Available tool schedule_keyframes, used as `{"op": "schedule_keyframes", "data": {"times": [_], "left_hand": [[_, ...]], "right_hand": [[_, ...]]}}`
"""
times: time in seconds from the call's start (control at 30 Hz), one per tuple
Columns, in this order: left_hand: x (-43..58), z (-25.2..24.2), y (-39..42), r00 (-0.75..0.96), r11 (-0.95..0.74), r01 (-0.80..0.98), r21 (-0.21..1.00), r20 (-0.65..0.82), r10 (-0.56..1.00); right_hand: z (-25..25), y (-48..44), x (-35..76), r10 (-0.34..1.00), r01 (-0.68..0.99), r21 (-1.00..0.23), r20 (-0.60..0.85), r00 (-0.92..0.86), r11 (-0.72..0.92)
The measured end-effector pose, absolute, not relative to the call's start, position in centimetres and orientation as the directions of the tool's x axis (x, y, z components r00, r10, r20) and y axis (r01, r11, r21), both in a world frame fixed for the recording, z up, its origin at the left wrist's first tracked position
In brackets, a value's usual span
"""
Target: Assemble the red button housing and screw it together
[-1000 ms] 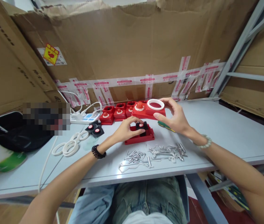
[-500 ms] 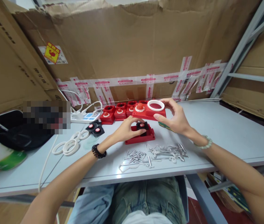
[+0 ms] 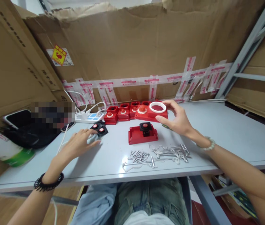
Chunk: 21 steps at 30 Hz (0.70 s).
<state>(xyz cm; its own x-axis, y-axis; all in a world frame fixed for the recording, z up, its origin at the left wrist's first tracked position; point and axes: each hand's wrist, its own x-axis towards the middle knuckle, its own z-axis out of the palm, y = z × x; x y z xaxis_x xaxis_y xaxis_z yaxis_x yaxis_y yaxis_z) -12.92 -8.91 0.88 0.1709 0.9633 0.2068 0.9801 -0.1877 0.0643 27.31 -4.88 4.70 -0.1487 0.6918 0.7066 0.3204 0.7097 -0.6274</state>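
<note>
Everywhere cardboard walls (image 3: 132, 47), grey table (image 3: 216, 131)

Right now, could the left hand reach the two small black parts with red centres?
Probably yes: the left hand lies open on the table, fingertips right beside the black parts, nothing between.

Glossy red plastic housings (image 3: 143, 134) sit on a smooth, matt grey table (image 3: 216, 131); shiny metal screws (image 3: 155, 154) lie at centre; rough, creased brown cardboard (image 3: 132, 47) fills the upper frame.
</note>
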Motion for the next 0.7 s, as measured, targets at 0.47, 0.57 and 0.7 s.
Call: {"op": "schedule_keyframes", "data": {"times": [0.47,0.57,0.7], "left_hand": [[-14.3,-0.7,-10.0,0.094,-0.123,0.973,0.198,0.149,0.984],[-14.9,-1.0,-10.0,0.115,-0.151,0.965,0.215,0.170,0.979],[-15.2,-0.6,-10.0,0.126,-0.185,0.949,0.255,0.230,0.965]], "right_hand": [[4.6,-5.0,27.3,0.694,0.348,-0.619,0.705,-0.150,0.704],[4.7,-4.9,27.3,0.691,0.349,-0.615,0.706,-0.154,0.707],[4.7,-4.9,27.4,0.683,0.341,-0.608,0.712,-0.165,0.717]]}}
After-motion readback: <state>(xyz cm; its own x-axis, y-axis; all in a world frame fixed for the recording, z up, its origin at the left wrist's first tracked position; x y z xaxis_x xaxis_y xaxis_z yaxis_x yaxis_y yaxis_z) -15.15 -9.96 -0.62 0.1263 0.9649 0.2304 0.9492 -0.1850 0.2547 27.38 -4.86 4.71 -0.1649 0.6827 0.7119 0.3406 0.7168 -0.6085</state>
